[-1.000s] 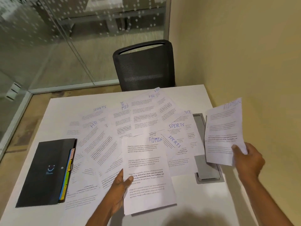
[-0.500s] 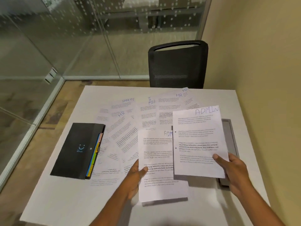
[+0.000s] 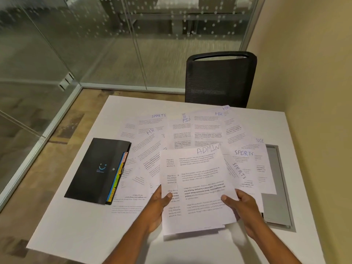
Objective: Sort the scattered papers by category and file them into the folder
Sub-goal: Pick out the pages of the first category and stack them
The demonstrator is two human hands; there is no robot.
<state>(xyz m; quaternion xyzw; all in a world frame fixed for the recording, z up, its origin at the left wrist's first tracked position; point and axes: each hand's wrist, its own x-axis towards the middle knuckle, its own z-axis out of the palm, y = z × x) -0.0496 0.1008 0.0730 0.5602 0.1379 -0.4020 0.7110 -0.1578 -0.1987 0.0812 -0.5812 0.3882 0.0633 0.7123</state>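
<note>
Two hands: the left hand (image 3: 158,204) and right hand (image 3: 245,208) each clamp a near corner of one small stack, thumbs on top and fingers underneath, to the right of the folder and nearer than its middle.
Held stack: the ADMIN sheet (image 3: 202,180) lies on top with its handwritten heading at the far edge. It overlaps a second sheet (image 3: 168,168) that juts out leftward toward the folder, and the stack's near edge throws a shadow on the table.
Table: the white table (image 3: 76,225) carries everything.
Folder: the black folder (image 3: 95,168) lies flat and closed with a smiley mark on its cover, apart from both hands.
Tabs: coloured tabs (image 3: 117,180) stick out along the folder's right edge, against the nearest paper.
Scattered papers: loose sheets (image 3: 148,145) overlap to the right of the folder and beyond it, with HR and SPORTS headings legible.
SPORTS sheets: two SPORTS sheets (image 3: 243,155) lie far right of the folder, past the held stack.
Grey panel: a grey panel (image 3: 276,187) is set in the tabletop farthest right of the folder, partly under paper.
Chair: a black mesh chair (image 3: 221,80) stands beyond the table, up and right of the folder.
Glass wall: a dotted glass wall (image 3: 114,44) rises behind the folder.
</note>
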